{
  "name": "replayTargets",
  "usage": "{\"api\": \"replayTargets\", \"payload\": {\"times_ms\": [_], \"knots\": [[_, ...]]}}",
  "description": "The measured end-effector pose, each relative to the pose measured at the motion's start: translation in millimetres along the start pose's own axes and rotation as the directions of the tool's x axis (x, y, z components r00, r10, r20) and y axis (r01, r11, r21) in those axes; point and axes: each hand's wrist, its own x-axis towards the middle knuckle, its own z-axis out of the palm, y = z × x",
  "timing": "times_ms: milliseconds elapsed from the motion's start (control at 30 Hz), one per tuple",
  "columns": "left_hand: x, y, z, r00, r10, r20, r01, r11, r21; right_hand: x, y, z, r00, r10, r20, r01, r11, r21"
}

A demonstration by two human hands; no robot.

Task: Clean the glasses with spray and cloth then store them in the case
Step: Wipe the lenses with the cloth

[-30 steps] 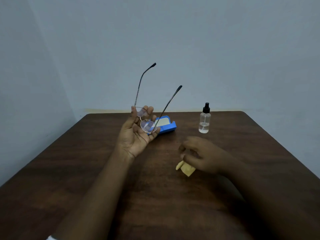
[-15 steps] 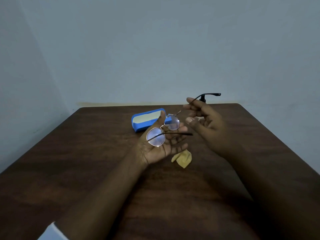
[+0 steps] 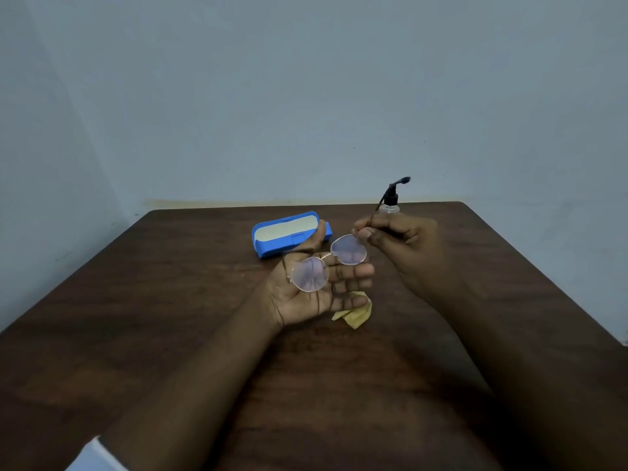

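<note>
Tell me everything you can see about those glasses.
The glasses have two round clear lenses in a thin gold-coloured wire rim and slim dark temple arms. They lie lenses-up across the open left hand, above the table. The right hand pinches one temple arm, which points upward from the frame; its tip looks blurred.

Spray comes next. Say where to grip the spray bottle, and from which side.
Grip the spray bottle round its clear body below the black pump, from the near side with the right hand: it stands upright just behind that hand, lower part hidden.
</note>
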Motion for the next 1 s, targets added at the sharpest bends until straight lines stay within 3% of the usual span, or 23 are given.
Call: {"api": "replayTargets", "payload": {"times_ms": [100,167,333,533,700,1000], "knots": [[-10,6,-2,0.994,0.111,-0.023,-0.110,0.993,0.045,3,8,-8,0.998,0.027,-0.059,-0.030,0.998,-0.057],[-13,13,0,0.977,0.174,-0.124,-0.169,0.985,0.045,5,11,-14,0.995,0.050,-0.088,-0.060,0.992,-0.112],[-18,29,-6,0.823,0.414,-0.390,-0.388,0.910,0.146,8,16,-26,0.980,0.141,-0.143,-0.161,0.977,-0.142],[-20,33,-4,0.704,0.581,-0.409,-0.485,0.814,0.320,6,19,-27,0.979,0.141,-0.145,-0.168,0.966,-0.195],[-19,27,-5,0.713,0.627,-0.313,-0.489,0.765,0.419,5,19,-25,0.979,0.137,-0.151,-0.170,0.957,-0.236],[-18,26,-3,0.772,0.565,-0.290,-0.460,0.812,0.359,4,18,-25,0.977,0.148,-0.152,-0.183,0.952,-0.247]]}}
